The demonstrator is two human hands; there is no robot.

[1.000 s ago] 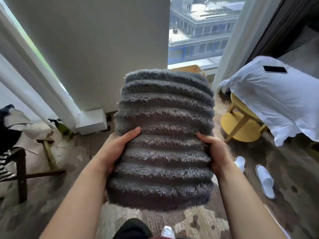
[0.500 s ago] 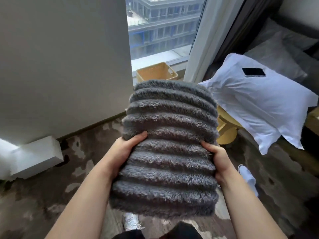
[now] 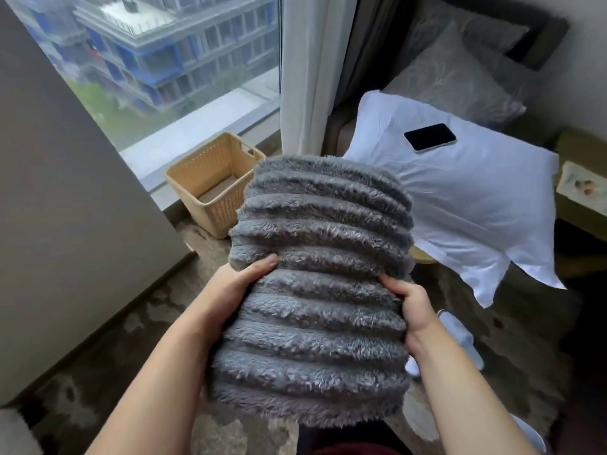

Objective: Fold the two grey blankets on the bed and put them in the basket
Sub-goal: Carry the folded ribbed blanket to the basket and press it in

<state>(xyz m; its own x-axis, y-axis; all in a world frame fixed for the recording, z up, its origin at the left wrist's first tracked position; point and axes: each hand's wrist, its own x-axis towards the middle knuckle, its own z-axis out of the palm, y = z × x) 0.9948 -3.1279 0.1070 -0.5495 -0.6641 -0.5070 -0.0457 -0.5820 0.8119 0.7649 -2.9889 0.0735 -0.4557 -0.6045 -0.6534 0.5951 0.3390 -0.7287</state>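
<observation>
Two hands carry one folded grey blanket (image 3: 322,290) out in front of the person, up in the air and clear of the floor. The left hand (image 3: 239,284) clasps its left edge, thumb laid across the fluffy ribbed top, and the right hand (image 3: 414,307) grips the right edge the same way; the fingers of both are tucked out of sight underneath. Beyond the left hand, well apart from it, the woven basket (image 3: 220,214) stands on the floor by the window, its bottom showing. Beyond the right hand lies a white pillow (image 3: 460,198) with a dark phone (image 3: 429,137) resting flat on it. Just past the right wrist, down on the patterned carpet, sits a white slipper (image 3: 460,336). A pale curtain (image 3: 312,70) hangs beyond the blanket, between basket and pillow.
</observation>
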